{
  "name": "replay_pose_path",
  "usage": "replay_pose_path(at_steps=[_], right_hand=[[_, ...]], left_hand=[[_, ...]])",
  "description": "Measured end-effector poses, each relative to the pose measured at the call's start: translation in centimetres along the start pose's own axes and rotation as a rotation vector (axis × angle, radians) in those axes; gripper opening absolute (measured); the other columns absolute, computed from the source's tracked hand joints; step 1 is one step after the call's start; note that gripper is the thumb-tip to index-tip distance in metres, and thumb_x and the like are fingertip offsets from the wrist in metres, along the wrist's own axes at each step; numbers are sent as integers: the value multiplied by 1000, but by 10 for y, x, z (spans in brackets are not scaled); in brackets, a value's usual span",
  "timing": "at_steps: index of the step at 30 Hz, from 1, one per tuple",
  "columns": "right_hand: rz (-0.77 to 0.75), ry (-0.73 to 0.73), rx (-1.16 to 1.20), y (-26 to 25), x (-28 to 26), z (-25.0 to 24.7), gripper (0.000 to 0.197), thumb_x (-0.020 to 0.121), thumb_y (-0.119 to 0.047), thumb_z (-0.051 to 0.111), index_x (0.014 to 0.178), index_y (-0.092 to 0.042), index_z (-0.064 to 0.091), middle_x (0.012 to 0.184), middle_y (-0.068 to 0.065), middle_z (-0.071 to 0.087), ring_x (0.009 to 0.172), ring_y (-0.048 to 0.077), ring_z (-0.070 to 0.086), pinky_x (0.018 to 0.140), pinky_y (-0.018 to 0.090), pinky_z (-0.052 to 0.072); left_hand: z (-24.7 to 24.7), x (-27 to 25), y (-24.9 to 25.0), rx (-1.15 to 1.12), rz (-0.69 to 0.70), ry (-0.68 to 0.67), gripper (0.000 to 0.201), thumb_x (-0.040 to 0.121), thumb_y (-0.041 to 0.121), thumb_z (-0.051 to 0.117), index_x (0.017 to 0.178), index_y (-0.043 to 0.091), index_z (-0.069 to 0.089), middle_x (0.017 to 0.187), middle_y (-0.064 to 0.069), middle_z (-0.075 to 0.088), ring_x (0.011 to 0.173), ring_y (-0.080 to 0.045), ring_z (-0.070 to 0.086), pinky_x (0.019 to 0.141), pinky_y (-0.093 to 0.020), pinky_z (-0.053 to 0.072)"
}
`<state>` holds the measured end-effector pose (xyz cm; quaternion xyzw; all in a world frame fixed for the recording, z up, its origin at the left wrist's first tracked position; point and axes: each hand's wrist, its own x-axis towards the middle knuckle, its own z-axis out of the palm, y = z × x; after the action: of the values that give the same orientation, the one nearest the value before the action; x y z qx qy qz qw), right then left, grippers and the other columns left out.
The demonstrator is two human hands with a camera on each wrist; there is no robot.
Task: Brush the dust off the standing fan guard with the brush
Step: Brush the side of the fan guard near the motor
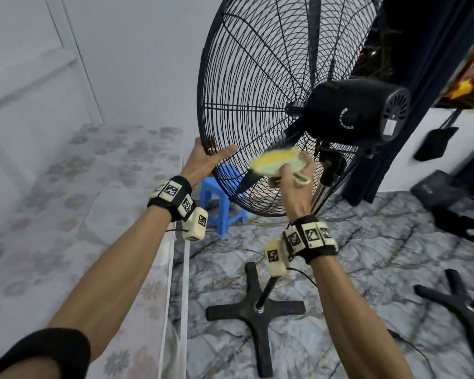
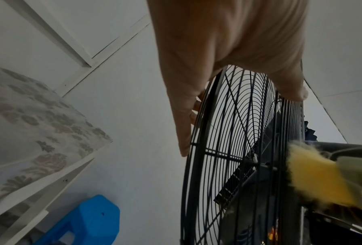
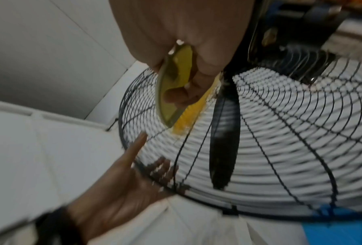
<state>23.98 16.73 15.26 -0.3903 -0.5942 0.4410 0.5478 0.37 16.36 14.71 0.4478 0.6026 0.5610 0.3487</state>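
Left hand (image 1: 203, 162) was wrapped around the fan guard (image 1: 257, 77) rim, right hand (image 1: 290, 184) gripping the brush (image 1: 274, 161), bristles on the lower rear wires. Looked mid-job, most of the guard probably still unbrushed.

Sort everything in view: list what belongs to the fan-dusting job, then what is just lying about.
In use:
fan guard
brush, gripped by the right hand
left hand, steadying the guard's rim

Lying about:
blue stool
second cross-shaped base
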Motion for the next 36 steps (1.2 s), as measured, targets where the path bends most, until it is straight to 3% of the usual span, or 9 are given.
replay_pose_path(at_steps=[2, 4, 8, 13, 19, 24, 27, 32, 36], right_hand=[[8, -222, -105, 4, -16, 11, 47, 100, -9, 50, 144, -13, 34, 123, 15, 57, 83, 15, 70, 58, 21, 55], [0, -255, -90, 5, -24, 14, 43, 100, -6, 49, 142, -10, 39, 119, 8, 56, 85, 6, 67, 59, 18, 55], [-14, 18, 7, 5, -6, 3, 50, 100, -15, 50, 146, -14, 33, 113, -1, 57, 94, 18, 64, 71, 32, 61], [-38, -361, -200, 9, -20, 8, 46, 99, -6, 51, 143, -12, 38, 119, 8, 55, 84, 15, 65, 57, 21, 55], [16, -46, 86, -1, 10, -11, 54, 102, -7, 48, 150, -11, 26, 117, -2, 52, 98, 12, 62, 71, 20, 57], [18, -315, -104, 12, -5, 0, 58, 97, -17, 54, 150, -16, 29, 119, -2, 55, 106, 25, 64, 73, 25, 59], [49, -159, -23, 3, 9, -11, 51, 98, -8, 54, 146, -9, 35, 115, 8, 56, 95, 22, 64, 63, 20, 55], [60, 125, 117, -17, 51, -27, 55, 92, -8, 59, 138, -10, 29, 111, 3, 54, 97, 18, 65, 71, 26, 58], [54, 247, 176, -5, 51, -26, 52, 89, -6, 65, 135, -14, 43, 112, 1, 60, 93, 18, 68, 68, 28, 59]], left_hand=[[3, 0, 0, 3, 9, 23, 101, 63, 75, 79, 138, 22, 38, 125, 6, 52, 121, -21, 56, 89, -48, 57], [2, -1, 1, 20, 5, 22, 98, 64, 76, 78, 137, 24, 38, 125, 6, 52, 121, -21, 56, 86, -46, 57], [1, -1, -1, 27, 15, 8, 104, 62, 79, 77, 140, 23, 37, 131, 3, 52, 123, -21, 56, 85, -43, 56], [1, 4, -2, 17, -7, 35, 93, 69, 73, 81, 137, 24, 40, 129, 6, 53, 120, -16, 57, 95, -54, 57], [0, 0, -1, 21, -13, 20, 101, 63, 79, 80, 138, 24, 39, 131, 4, 55, 124, -21, 58, 98, -57, 56], [0, 1, -1, 18, -8, 28, 99, 64, 78, 81, 137, 25, 41, 129, 3, 56, 121, -19, 59, 98, -56, 57], [0, 0, -1, 22, -9, 27, 101, 64, 78, 81, 138, 25, 40, 130, 5, 56, 121, -18, 59, 97, -55, 58], [4, -3, 3, 9, -9, 22, 88, 76, 66, 81, 140, 23, 38, 125, 9, 55, 120, -17, 59, 96, -53, 57], [4, 0, 1, 6, -9, 26, 90, 75, 67, 82, 141, 23, 38, 125, 9, 54, 116, -13, 59, 96, -53, 57]])
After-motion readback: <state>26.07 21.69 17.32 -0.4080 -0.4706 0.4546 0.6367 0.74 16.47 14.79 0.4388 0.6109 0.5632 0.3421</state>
